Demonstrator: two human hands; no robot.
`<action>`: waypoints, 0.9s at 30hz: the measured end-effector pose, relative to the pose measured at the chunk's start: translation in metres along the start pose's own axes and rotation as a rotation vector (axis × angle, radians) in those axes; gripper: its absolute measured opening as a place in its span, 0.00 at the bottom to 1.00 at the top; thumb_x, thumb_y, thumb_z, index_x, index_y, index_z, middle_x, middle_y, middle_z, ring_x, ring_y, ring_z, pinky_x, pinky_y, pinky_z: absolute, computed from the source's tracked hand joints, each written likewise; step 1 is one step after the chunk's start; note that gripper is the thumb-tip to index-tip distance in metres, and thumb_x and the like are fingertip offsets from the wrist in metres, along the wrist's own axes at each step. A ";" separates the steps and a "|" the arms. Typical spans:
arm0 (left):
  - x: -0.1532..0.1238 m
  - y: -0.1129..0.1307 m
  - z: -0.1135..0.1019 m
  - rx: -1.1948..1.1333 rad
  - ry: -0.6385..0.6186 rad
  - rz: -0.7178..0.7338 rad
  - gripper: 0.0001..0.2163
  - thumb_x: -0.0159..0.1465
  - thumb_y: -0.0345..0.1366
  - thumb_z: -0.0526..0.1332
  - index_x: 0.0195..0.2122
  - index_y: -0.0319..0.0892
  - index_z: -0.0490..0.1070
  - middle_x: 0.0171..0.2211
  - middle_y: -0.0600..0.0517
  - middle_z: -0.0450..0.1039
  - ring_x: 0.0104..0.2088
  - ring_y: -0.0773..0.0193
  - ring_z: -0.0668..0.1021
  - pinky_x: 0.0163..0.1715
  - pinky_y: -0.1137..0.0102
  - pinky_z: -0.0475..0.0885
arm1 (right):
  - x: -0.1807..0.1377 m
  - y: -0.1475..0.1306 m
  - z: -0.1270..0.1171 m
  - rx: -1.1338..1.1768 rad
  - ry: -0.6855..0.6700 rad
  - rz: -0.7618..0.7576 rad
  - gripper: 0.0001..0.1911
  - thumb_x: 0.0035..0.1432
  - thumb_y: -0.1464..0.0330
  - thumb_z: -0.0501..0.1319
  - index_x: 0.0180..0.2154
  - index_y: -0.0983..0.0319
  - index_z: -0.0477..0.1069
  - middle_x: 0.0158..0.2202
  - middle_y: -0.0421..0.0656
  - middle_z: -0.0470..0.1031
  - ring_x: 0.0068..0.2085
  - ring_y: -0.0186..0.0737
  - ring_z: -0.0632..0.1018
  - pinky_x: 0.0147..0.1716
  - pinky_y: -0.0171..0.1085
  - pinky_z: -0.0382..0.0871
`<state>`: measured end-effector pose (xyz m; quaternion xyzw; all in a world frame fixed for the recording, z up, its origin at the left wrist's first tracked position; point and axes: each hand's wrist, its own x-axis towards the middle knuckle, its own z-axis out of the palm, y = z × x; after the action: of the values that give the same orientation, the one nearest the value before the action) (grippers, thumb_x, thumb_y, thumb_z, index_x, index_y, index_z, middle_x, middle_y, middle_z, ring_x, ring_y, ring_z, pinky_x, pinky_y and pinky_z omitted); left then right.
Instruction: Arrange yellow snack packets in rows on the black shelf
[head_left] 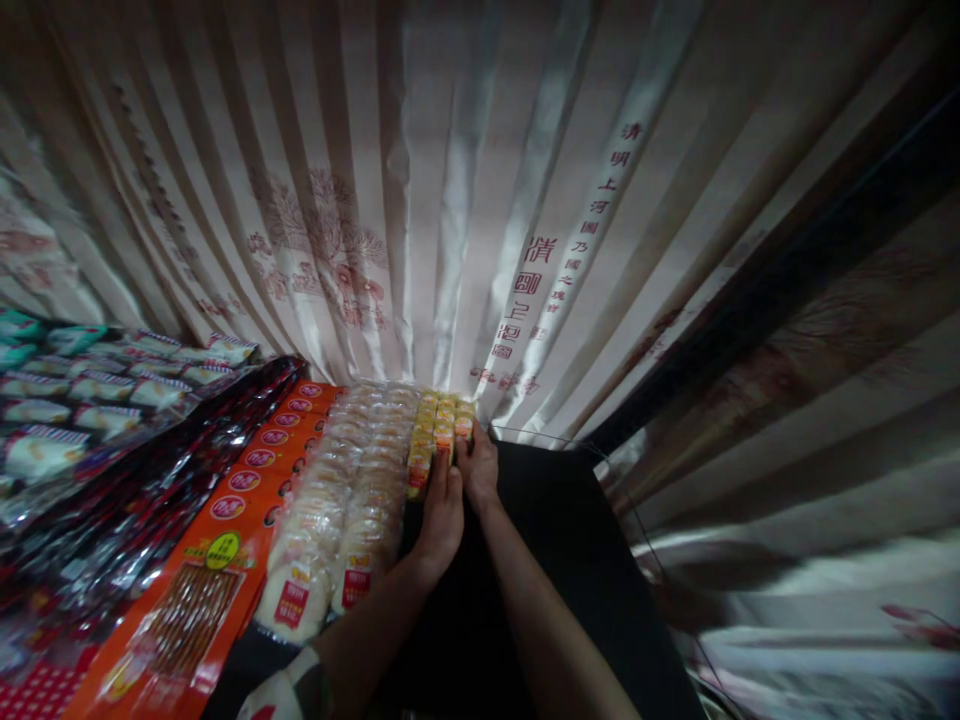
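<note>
My left hand lies with fingers stretched forward against the near end of a row of small yellow and orange snack packs. My right hand sits just to the right of it, fingers curled onto the far packs of the same row. Both hands rest over a dark shelf surface. Left of the yellow packs lie rows of clear-wrapped pale round cakes.
Further left are orange packets with brown sticks, dark shiny red-black packets and white-green packets. A pale pleated curtain printed with red characters hangs behind everything. A thin wire edge bounds the dark shelf on the right.
</note>
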<state>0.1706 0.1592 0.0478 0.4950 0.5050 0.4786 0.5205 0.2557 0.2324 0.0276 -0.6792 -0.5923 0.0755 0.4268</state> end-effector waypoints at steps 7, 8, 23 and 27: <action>0.002 0.000 0.001 0.030 0.025 0.002 0.24 0.65 0.39 0.44 0.61 0.37 0.52 0.65 0.48 0.45 0.64 0.65 0.49 0.63 0.66 0.43 | -0.002 -0.003 0.001 0.031 -0.026 0.039 0.25 0.55 0.67 0.50 0.54 0.65 0.62 0.47 0.49 0.73 0.46 0.43 0.74 0.48 0.41 0.65; 0.001 -0.001 0.001 0.031 0.024 -0.002 0.24 0.65 0.39 0.44 0.61 0.37 0.51 0.65 0.48 0.45 0.64 0.65 0.49 0.63 0.66 0.43 | -0.003 -0.003 0.000 0.026 -0.014 0.050 0.25 0.55 0.66 0.50 0.54 0.65 0.61 0.47 0.49 0.73 0.46 0.44 0.73 0.48 0.41 0.65; -0.011 0.003 0.004 0.026 0.001 -0.009 0.25 0.65 0.41 0.45 0.62 0.38 0.50 0.65 0.48 0.44 0.64 0.65 0.48 0.63 0.66 0.42 | -0.010 -0.004 -0.009 -0.054 -0.022 0.149 0.32 0.52 0.62 0.53 0.57 0.68 0.58 0.45 0.51 0.73 0.47 0.48 0.69 0.47 0.44 0.63; -0.026 0.010 0.005 0.067 -0.006 -0.073 0.24 0.65 0.41 0.44 0.61 0.35 0.52 0.64 0.44 0.48 0.64 0.63 0.52 0.63 0.66 0.45 | -0.019 -0.007 -0.018 -0.025 0.000 0.153 0.32 0.51 0.61 0.54 0.56 0.70 0.60 0.47 0.53 0.72 0.50 0.49 0.68 0.50 0.45 0.61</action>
<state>0.1746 0.1340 0.0586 0.4947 0.5369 0.4405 0.5225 0.2564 0.2069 0.0357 -0.7278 -0.5394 0.1005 0.4113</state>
